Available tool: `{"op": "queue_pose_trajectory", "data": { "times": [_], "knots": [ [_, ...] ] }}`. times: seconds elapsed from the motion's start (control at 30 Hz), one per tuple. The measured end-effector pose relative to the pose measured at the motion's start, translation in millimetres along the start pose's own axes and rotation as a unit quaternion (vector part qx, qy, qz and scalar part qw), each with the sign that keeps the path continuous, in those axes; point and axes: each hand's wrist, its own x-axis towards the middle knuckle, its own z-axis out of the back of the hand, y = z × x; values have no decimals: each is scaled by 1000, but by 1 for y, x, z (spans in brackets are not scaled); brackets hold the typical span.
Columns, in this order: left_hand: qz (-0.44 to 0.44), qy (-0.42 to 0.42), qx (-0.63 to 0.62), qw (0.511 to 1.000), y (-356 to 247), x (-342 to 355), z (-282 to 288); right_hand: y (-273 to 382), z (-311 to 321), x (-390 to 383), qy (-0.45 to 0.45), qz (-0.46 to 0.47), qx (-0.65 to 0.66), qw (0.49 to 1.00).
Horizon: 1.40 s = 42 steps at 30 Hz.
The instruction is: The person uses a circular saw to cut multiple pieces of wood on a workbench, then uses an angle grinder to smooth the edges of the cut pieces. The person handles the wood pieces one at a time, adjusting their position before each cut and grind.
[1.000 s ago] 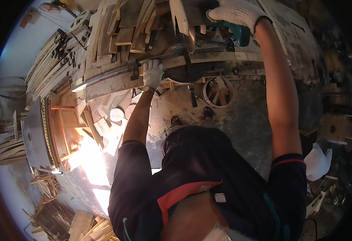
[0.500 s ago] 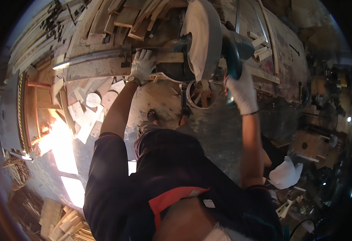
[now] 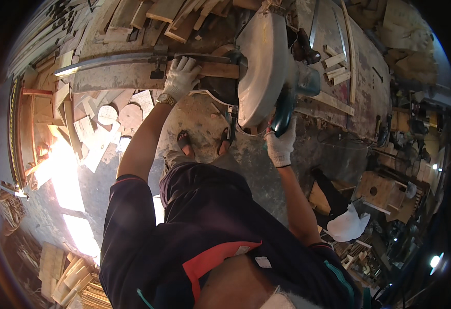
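Observation:
My left hand (image 3: 180,77), in a white knit glove with a wristwatch below it, grips the left part of a wood strip (image 3: 217,69). The strip lies along the metal fence, and its right end meets the guard of a miter saw (image 3: 261,67). Around the saw's dark green handle (image 3: 285,109) is my right hand (image 3: 281,147), also gloved, with its fingers partly hidden behind the handle. The pale guard hides the blade and the spot where it meets the strip.
Wood offcuts (image 3: 171,18) are heaped behind the saw. Round discs and scraps (image 3: 108,115) lie on the floor left of my feet. Several short blocks (image 3: 336,67) rest on the bench (image 3: 364,87) at right. A white bag (image 3: 348,224) and a wooden box (image 3: 380,189) stand lower right.
The saw head has swung down and toward me, and my right hand has come nearer my body with its handle. My left hand stays on the strip.

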Motion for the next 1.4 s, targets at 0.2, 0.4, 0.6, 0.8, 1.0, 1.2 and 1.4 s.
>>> {"op": "queue_pose_trajectory", "data": {
  "times": [0.2, 0.4, 0.6, 0.8, 1.0, 1.2, 1.4],
  "knots": [
    [2, 26, 11, 1000, -4, 4, 7, -58, -4, 8, -9, 39, -74, 996],
    [22, 13, 21, 999, -5, 4, 1, 94, 27, 12, 56, 5, -86, 995],
    [39, -9, 7, 999, -27, -6, 10, 237, 66, 73, 139, 121, -154, 971],
    [13, 22, 76, 997, -43, -40, 13, 202, 89, 174, 164, 392, -81, 901],
    [93, 84, -73, 989, -107, -92, 27, 63, 48, 81, 158, 73, -6, 985],
    [235, 234, -388, 860, -193, -107, 27, -61, 47, 21, 284, -31, -18, 958],
    [224, 133, -289, 921, -251, -69, 47, -77, 155, 63, 40, -177, 71, 981]
  ]
}}
